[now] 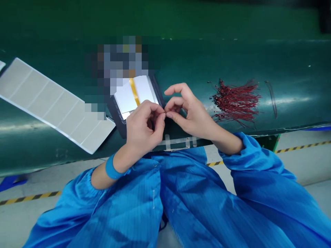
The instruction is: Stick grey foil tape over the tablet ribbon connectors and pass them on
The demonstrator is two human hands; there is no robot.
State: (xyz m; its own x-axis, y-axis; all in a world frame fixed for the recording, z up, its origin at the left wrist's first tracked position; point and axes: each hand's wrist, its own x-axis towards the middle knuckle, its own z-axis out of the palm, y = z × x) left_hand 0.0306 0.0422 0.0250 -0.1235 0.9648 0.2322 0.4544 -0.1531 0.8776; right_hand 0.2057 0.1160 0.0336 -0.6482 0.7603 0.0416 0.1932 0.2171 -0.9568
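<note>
By the right edge of the white-faced device (125,100), the nearer left hand (144,124) and the right hand (190,113) pinch one tiny piece (165,112).

Single head-worn view, looking forward, down

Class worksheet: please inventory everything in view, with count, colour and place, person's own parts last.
Table: one, green, across view.
Sectioned sheet: one, pale grey, table's left.
Frame: one, black, left of centre.
Pixelated patch: one, mixed colours, frame's far end.
Panel: at least one, silvery, inside frame.
Tape strip: one, amber, across panel.
Wire heap: one, dark red, table's right.
Loose wire: apparently one, reddish, far right.
Clear tape: several pieces, whitish, table edge.
Striped tape: three visible stretches, yellow-black, floor.
Dark shape: one, black, top right.
Tiny item: apparently one, brownish, centre.
Wristband: one, blue, left wrist.
Garment: apparently one, blue, lower view.
Left hand: one, bare, centre.
Right hand: one, bare, right of centre.
</note>
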